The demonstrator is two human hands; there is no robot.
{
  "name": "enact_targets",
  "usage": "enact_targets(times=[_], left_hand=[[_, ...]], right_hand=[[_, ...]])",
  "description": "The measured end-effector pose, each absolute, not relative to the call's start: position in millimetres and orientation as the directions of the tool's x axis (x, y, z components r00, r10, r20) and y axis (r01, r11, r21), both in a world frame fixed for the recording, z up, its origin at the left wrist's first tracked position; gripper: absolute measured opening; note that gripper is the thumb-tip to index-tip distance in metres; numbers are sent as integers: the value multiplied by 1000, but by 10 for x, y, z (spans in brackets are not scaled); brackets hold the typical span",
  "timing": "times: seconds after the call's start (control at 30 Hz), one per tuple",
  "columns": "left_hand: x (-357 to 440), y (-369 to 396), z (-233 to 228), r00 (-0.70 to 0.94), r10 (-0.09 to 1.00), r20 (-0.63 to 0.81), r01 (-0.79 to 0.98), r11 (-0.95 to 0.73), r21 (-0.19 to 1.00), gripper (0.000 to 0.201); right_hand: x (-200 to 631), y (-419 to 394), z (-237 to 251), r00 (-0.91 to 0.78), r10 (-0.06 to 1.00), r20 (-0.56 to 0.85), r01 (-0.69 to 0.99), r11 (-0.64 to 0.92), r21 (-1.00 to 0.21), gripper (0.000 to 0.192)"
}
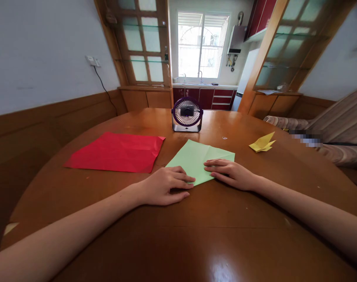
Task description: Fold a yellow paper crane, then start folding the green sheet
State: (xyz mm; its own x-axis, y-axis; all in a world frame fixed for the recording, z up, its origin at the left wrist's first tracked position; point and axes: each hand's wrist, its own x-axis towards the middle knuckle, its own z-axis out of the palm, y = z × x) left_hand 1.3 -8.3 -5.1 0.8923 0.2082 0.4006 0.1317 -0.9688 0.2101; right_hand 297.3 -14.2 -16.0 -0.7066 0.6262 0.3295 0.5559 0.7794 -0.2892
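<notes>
Pressing flat, left hand (163,187) and right hand (229,174) are pinning green paper (196,158), fingers extended, gripping nothing. Creasing evenly probably needs aligned edges.

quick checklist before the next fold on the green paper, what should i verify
1. Green paper lies flat on the table: ok.
2. Left hand presses its near left edge: ok.
3. Right hand rests on its near right edge, fingers flat: ok.
4. Crease lines up under the hands: cannot tell, hidden.
5. Red paper lies apart from the green sheet: ok.
6. Fan running and able to lift the sheet: cannot tell.
</notes>
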Motion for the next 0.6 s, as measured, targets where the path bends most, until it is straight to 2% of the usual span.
enact_targets(times=[0.6], left_hand=[[21,-89,-25,896,190,402,127,-976,178,24]], right_hand=[[2974,-140,-158,-711,626,320,564,780,-272,36]])
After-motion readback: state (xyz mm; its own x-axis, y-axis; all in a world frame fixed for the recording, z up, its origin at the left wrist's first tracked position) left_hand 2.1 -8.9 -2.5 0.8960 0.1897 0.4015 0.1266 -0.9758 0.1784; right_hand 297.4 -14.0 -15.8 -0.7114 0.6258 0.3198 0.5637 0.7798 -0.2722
